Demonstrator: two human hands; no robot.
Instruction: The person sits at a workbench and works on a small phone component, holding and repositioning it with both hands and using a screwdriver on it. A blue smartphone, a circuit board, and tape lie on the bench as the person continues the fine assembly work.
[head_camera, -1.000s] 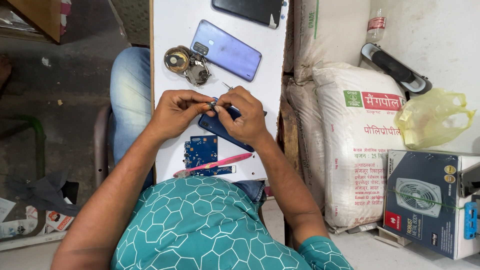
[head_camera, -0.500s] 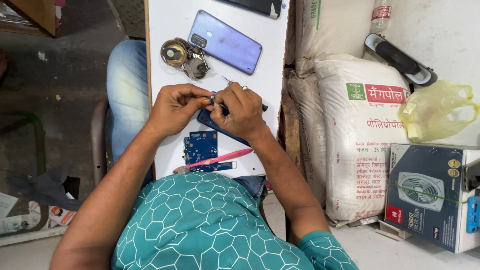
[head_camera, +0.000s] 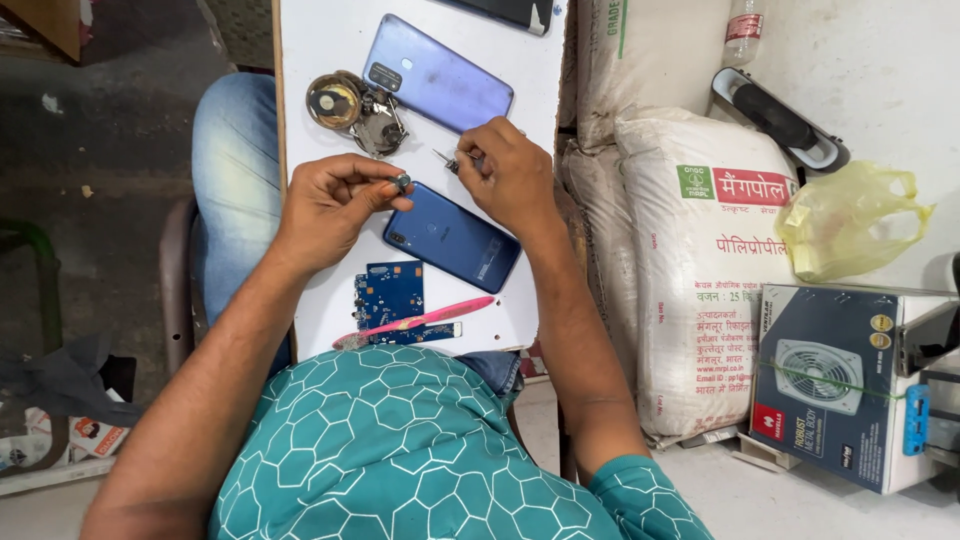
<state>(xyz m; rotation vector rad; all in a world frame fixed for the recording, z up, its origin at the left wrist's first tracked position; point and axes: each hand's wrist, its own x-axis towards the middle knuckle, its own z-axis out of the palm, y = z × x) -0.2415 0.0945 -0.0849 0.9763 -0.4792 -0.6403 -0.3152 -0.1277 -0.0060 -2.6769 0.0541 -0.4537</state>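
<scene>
Compared with the frame half a second earlier, the two hands, then joined over the dark blue phone (head_camera: 455, 237), have parted and uncovered it. It lies back-up on the white board (head_camera: 315, 40), below the right hand (head_camera: 512, 180) and just right of the left hand (head_camera: 335, 200). The left hand's thumb and forefinger are pinched together on a small dark part (head_camera: 401, 182), too small to identify. The right hand is closed on thin metal tweezers (head_camera: 447, 158); only the tips show, above the dark blue phone. Three phones are counted: the dark blue one, a lavender phone (head_camera: 440, 85) above it, and a black phone (head_camera: 510, 10) cut off by the frame's top edge. One blue circuit board (head_camera: 388, 293) lies below the dark blue phone, partly crossed by one pink tool (head_camera: 415, 322).
</scene>
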